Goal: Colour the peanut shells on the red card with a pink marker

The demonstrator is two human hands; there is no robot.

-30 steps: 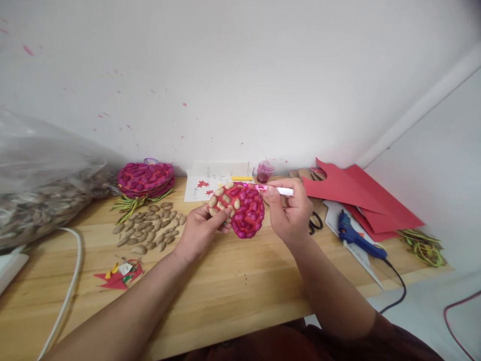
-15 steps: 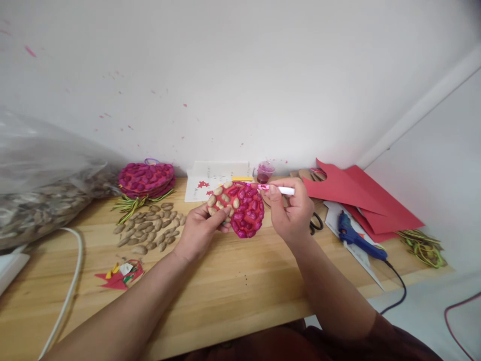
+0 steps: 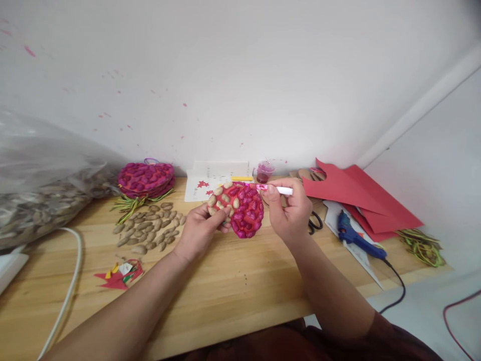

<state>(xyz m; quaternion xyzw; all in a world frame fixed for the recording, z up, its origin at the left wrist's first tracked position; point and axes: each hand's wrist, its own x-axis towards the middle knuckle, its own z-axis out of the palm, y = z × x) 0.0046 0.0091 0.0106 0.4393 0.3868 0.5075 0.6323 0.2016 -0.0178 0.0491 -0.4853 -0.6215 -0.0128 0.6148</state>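
Note:
A round red disc [image 3: 246,215] covered with peanut shells is held above the table by my left hand [image 3: 205,225], its thumb pressed on the disc's face. Shells on the disc's right side are magenta and wet-looking; those on its upper left are plain tan. My right hand [image 3: 291,208] grips a white-handled brush [image 3: 283,190], whose pink-stained front end lies at the disc's upper edge. Behind, a clear cup [image 3: 264,172] with dark pink liquid stands near the wall.
Loose peanuts [image 3: 150,228], a stack of magenta discs [image 3: 146,179], a peanut bag [image 3: 45,200] and red scraps [image 3: 118,277] lie left. Right are scissors [image 3: 315,222], a blue glue gun [image 3: 356,239] with cord, red sheets [image 3: 368,200] and green-yellow strings [image 3: 421,246]. White paper [image 3: 193,188] lies behind.
My right hand and the brush have shifted slightly left along the disc's upper edge. My left hand and the disc have barely moved.

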